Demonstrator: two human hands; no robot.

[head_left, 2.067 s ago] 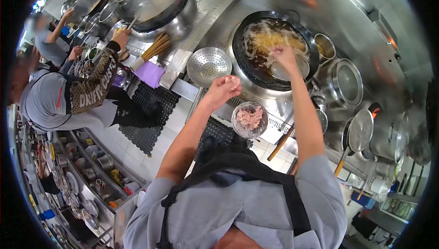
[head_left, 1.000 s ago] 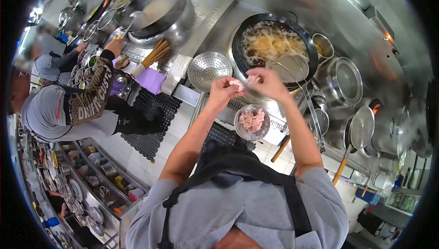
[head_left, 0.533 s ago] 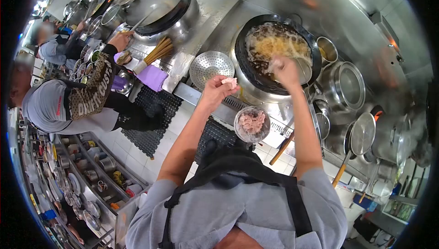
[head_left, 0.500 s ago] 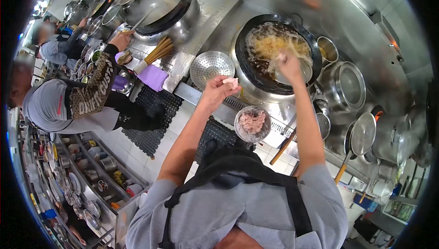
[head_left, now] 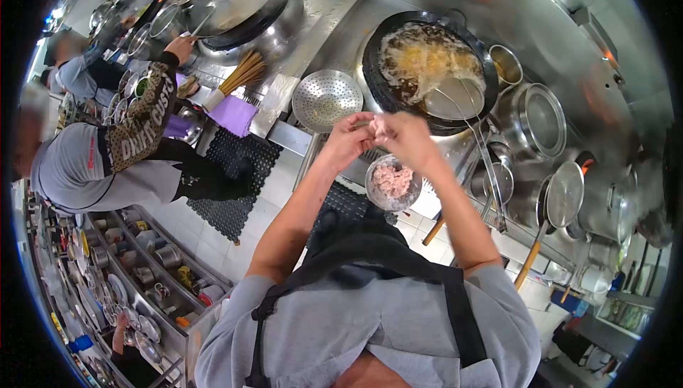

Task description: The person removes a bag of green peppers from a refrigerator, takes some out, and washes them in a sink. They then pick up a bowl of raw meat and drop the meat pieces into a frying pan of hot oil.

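My left hand [head_left: 347, 142] and my right hand [head_left: 413, 139] meet in front of the wok, both closed on a small lump of raw meat [head_left: 381, 130]. The right hand is somewhat blurred. Below them, a metal bowl [head_left: 391, 206] holds more pale pink raw meat [head_left: 393, 179]. Beyond my hands, light-brown pieces fry in bubbling oil [head_left: 420, 57] inside a black wok [head_left: 371, 67]. A wire-mesh strainer [head_left: 455, 100] leans in the wok's near right side, its long handle reaching toward me.
Left of the wok sits a perforated metal bowl [head_left: 327, 100]. Lidded pots [head_left: 542, 121] and a wooden-handled strainer [head_left: 565, 192] stand at the right. At the left, a co-worker [head_left: 107, 156] tends another wok [head_left: 245, 35], near a bamboo brush [head_left: 243, 73] and purple cloth [head_left: 233, 115].
My right hand has come back from over the wok to join my left hand at the meat. The mesh strainer in the wok now shows more fully.
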